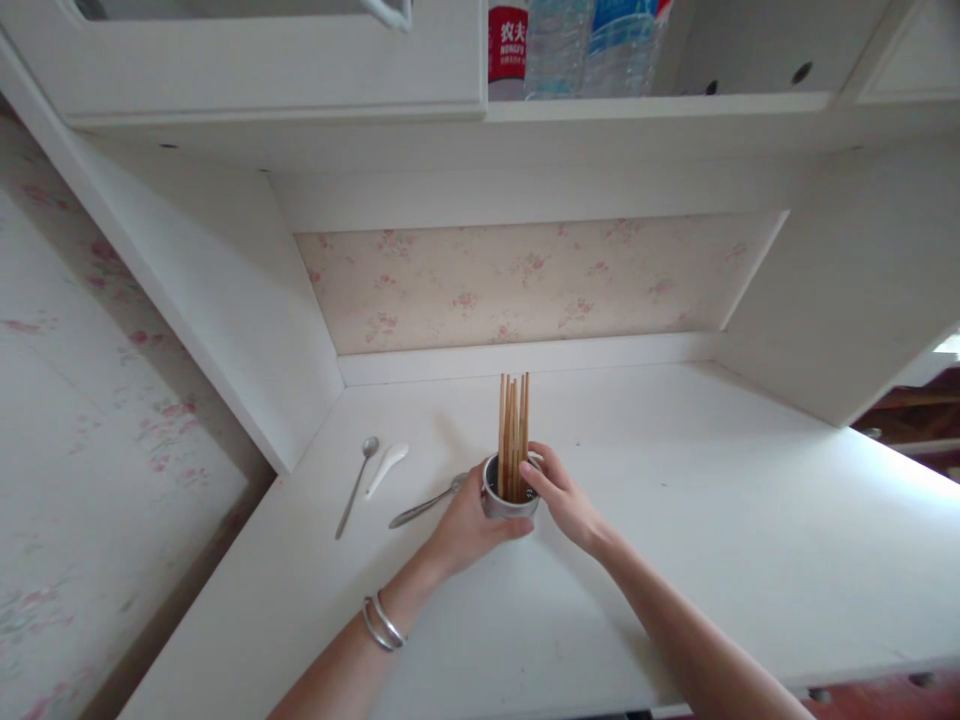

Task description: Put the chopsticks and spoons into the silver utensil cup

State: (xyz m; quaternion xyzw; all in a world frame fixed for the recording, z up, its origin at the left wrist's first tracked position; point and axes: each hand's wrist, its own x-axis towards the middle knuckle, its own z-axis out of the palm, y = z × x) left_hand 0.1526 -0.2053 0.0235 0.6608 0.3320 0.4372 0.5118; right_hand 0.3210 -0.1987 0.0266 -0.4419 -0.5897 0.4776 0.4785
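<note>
"What sort of place is this?"

"A home, I'd say. Flowered wallpaper (pixel 525 285) shows above the back edge of the white countertop (pixel 697 520) and beyond its left edge."

"Which room?"

"That I can't tell. I see chopsticks (pixel 514 435) standing in a metal cup (pixel 510 509), though, and spoons (pixel 387 466) toward the far left corner."

"And overhead?"

"A white cupboard (pixel 277 75), with plastic bottles (pixel 559 45) on an open shelf (pixel 675 108) above the back edge."

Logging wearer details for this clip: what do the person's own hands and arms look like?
The left hand and right hand are gloveless. Two slim, rounded, silver-coloured metal bangles circle the left forearm; the right forearm wears nothing visible. Neither shows a sleeve.
</note>
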